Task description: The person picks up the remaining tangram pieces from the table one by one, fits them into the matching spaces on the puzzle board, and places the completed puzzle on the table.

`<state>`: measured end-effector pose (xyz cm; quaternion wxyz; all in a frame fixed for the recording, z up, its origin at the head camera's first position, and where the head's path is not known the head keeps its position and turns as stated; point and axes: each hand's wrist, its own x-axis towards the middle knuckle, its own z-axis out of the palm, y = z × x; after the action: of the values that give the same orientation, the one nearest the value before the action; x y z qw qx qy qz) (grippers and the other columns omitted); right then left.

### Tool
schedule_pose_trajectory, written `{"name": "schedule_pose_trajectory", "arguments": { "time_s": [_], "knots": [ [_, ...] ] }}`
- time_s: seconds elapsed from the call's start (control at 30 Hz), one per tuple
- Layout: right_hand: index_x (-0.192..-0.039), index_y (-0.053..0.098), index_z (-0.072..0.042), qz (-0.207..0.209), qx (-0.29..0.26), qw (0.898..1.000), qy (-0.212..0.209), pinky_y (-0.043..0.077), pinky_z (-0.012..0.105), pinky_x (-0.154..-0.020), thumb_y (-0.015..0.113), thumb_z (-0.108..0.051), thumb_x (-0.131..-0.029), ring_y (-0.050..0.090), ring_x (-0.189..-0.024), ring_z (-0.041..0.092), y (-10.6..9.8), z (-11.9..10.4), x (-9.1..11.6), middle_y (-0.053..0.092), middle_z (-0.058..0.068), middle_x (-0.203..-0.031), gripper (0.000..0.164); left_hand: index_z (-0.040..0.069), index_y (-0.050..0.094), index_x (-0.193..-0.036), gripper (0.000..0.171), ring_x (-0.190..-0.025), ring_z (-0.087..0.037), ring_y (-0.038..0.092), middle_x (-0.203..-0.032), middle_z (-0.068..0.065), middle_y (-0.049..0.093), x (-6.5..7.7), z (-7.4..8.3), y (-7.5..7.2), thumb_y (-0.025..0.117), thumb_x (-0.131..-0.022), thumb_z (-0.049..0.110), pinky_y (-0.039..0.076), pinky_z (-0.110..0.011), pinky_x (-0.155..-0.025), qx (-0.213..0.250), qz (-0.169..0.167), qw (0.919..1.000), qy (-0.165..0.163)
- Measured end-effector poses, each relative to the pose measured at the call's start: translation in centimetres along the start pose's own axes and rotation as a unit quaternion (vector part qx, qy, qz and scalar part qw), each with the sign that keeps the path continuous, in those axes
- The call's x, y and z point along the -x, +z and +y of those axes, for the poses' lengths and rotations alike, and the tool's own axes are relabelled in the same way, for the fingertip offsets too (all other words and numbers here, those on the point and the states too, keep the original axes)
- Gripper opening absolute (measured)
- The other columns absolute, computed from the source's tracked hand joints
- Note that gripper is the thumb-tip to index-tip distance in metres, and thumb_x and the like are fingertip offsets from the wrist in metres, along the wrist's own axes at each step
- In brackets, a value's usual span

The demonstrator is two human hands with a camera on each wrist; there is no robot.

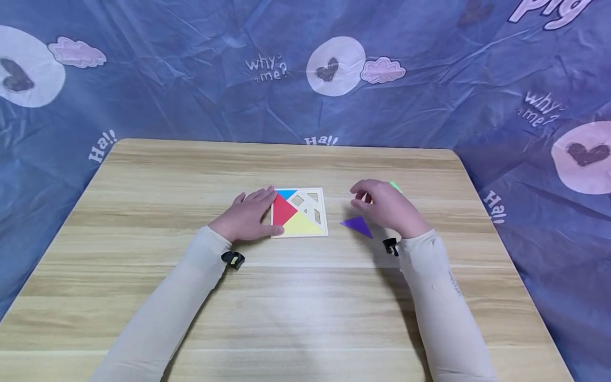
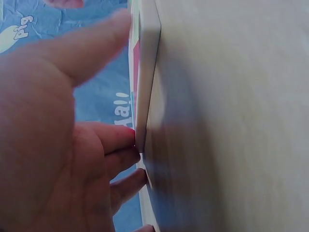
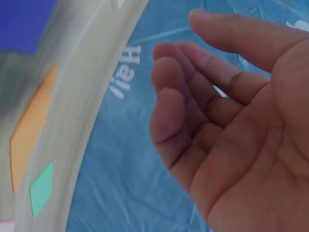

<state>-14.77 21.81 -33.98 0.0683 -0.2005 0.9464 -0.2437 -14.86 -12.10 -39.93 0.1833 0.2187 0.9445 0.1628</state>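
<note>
Left grip (image 1: 249,216), fingers out, touches board's (image 1: 308,205) left edge; right grip (image 1: 385,203) is loose, empty. Purple triangle (image 1: 359,225) seems light: pinch sides.

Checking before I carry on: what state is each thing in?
Board: partly filled
Red piece: set in board
Yellow piece: set in board
Blue piece: set in board
Purple piece: loose on table
Orange piece: loose on table
Green piece: loose on table
Pink piece: mostly cut off, unclear
Left grip: touching board
Right grip: empty
</note>
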Motion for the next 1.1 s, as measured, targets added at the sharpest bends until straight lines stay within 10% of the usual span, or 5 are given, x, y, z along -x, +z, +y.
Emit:
{"name": "schedule_pose_trajectory", "arguments": {
  "time_s": [0.8, 1.1],
  "knots": [
    [-0.118, 0.069, 0.005, 0.051, 0.036, 0.994, 0.084, 0.051, 0.052, -0.088, 0.065, -0.012, -0.098, 0.067, -0.097, 0.036, -2.4, 3.2, 0.8, 0.072, 0.021, -0.105, 0.026, 0.011, 0.015, -0.167, 0.104, -0.16, -0.028, 0.009, -0.174, -0.005, 0.009, 0.0, 0.0, 0.1, 0.067, -0.092, 0.06, 0.006, -0.063, -0.125, 0.008, -0.001, 1.0, -0.002],
    [-0.125, 0.065, 0.003, 0.042, -0.004, 0.993, 0.114, 0.057, 0.041, -0.071, 0.061, -0.013, -0.102, 0.066, -0.048, 0.031, -2.6, 4.0, 1.1, 0.068, 0.022, -0.111, 0.029, 0.012, 0.015, -0.167, 0.105, -0.16, -0.028, 0.009, -0.174, -0.005, 0.01, -0.1, 0.1, 0.0, 0.069, -0.091, 0.06, 0.005, -0.062, -0.125, 0.008, -0.002, 0.9999, -0.006]
  ]
}}
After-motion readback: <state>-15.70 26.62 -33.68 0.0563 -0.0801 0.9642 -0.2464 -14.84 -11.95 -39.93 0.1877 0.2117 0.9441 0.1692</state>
